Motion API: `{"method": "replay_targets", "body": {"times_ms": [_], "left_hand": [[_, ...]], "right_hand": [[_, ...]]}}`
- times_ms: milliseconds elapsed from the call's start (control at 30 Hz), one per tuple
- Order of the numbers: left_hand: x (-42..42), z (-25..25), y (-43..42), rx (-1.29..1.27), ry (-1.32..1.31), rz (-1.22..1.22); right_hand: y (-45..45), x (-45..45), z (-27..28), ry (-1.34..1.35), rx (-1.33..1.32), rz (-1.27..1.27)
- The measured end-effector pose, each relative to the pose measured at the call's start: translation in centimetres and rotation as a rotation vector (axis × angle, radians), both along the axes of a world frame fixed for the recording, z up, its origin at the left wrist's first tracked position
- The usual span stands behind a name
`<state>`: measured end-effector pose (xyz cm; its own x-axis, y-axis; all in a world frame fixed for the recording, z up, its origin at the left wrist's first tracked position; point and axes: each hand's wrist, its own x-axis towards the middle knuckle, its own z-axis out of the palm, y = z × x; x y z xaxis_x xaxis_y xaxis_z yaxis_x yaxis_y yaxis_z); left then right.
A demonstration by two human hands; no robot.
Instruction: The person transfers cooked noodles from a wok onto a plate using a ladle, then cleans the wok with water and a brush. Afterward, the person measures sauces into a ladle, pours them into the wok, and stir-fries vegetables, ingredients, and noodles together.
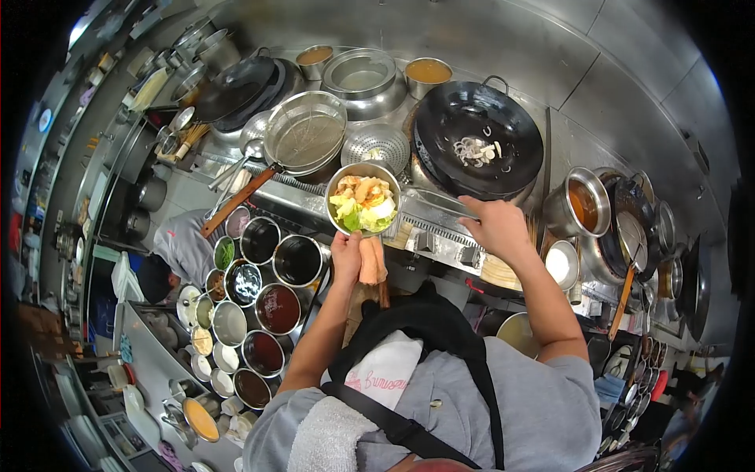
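Note:
My left hand (pixel 347 256) is closed at the near rim of a steel bowl (pixel 329 206), which holds shrimp-like orange pieces and green and white leaves (pixel 363 206). A folded cloth (pixel 373 261) hangs beside that hand. My right hand (pixel 497 226) is stretched out over the stove's front edge, below the black wok (pixel 480 118), its thumb and index finger apart. In the wok lie sliced onion rings and white slices (pixel 476 152). A perforated ladle (pixel 376 147) rests just behind the bowl.
Stacked strainers (pixel 305 132) with a wooden handle (pixel 240 200) stand left of the bowl. Sauce pots (pixel 278 308) crowd the lower left. At the right are a pot of brown liquid (pixel 582 206) and more pans. Another person's grey sleeve (pixel 189 240) shows at the left.

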<state>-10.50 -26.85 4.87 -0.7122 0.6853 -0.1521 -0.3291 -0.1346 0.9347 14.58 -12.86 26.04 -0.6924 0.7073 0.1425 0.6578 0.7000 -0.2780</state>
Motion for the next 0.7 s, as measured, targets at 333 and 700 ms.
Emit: {"method": "replay_targets", "body": {"times_ms": [333,700], "left_hand": [[0.1,-1.0,-0.2,0.040,0.023,0.017],[-1.6,-1.3,-1.5,-0.036,-0.032,-0.025]], "right_hand": [[-0.7,-2.1,0.7,-0.192,0.015,0.098],[6.0,7.4,-8.5,0.272,-0.126,-0.486]]}}
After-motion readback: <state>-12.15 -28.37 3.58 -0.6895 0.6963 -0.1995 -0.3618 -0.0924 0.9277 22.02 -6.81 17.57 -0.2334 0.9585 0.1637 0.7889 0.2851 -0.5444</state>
